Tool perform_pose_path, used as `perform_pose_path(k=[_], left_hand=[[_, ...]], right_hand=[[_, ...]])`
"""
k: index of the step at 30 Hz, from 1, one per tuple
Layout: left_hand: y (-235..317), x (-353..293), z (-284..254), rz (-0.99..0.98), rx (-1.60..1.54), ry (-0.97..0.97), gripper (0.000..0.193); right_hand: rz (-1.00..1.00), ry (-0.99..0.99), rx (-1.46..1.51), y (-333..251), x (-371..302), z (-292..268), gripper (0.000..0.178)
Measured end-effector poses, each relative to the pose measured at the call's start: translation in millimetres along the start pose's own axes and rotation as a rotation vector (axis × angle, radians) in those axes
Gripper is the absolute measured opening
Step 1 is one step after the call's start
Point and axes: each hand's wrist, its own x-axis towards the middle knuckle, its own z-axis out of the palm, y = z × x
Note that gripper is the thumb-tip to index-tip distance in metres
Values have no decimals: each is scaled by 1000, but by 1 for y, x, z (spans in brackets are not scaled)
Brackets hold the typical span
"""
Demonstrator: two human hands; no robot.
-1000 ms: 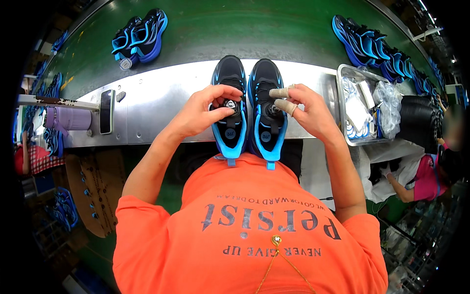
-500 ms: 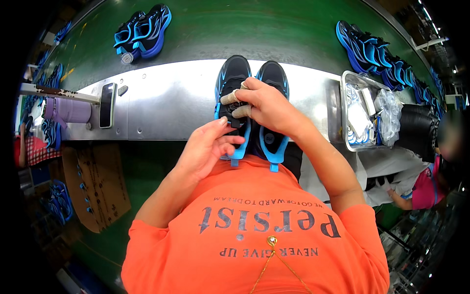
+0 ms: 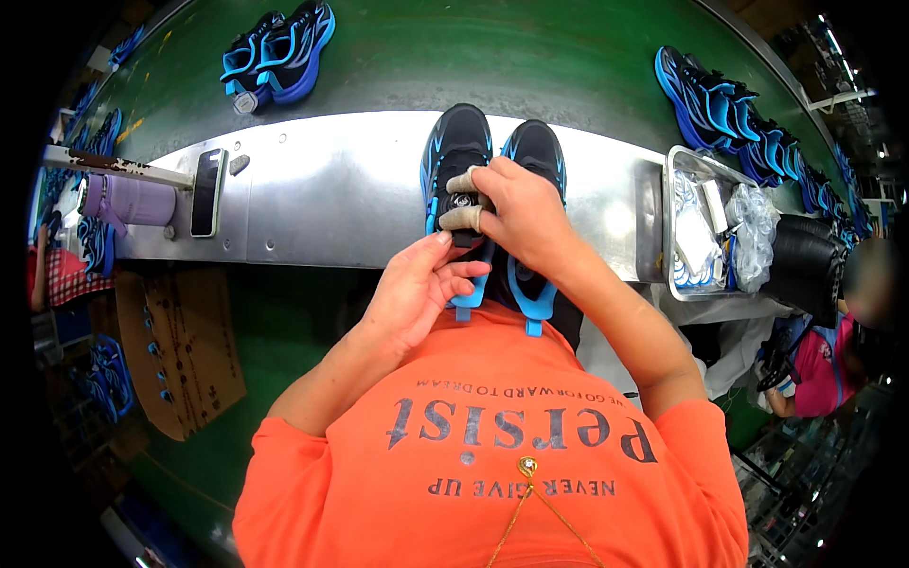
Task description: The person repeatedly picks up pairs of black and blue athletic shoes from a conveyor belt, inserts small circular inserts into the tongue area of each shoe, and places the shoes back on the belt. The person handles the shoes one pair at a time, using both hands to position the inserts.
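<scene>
A pair of black-and-blue sneakers lies side by side before me, toes pointing away: the left sneaker [image 3: 462, 133] and the right sneaker [image 3: 533, 142]. My right hand [image 3: 526, 213] reaches over the left sneaker. Two of its fingers, wrapped in tan finger covers, press on the tongue on either side of a small round dark piece [image 3: 463, 201]. From below, my left hand [image 3: 417, 292] has its thumb at the top end of that tongue, with the other fingers curled by the blue heel collar. Its fingertip contact is partly hidden.
A metal tray [image 3: 672, 237] of small white parts and plastic bags stands at right. On the left are a phone [image 3: 205, 194] and a purple tumbler [image 3: 137, 205]. More sneakers stand on the green belt [image 3: 492, 47]. A cardboard box [image 3: 185, 350] sits below left; a co-worker [image 3: 819, 369] is at right.
My left thumb has come closer to the tongue, and both hands have shifted slightly right with the shoes in view. My right fingers stay on the tongue. The co-worker's arms have moved.
</scene>
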Motion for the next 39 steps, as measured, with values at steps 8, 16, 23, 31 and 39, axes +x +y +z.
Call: perform_pose_path(k=[8, 16, 23, 31, 39], left_hand=[[-5, 2, 1, 32, 2, 26, 32], [56, -10, 4, 208, 1092, 14, 41], [68, 52, 43, 392, 2037, -30, 45], [67, 59, 32, 888, 2082, -297, 28], [34, -7, -1, 281, 998, 93, 17]], right_hand=[[23, 27, 28, -1, -3, 11, 26], [120, 129, -41, 24, 0, -47, 59], [83, -227, 1, 4, -2, -21, 73], [4, -145, 10, 21, -8, -11, 69], [-45, -191, 160, 18, -2, -19, 44]])
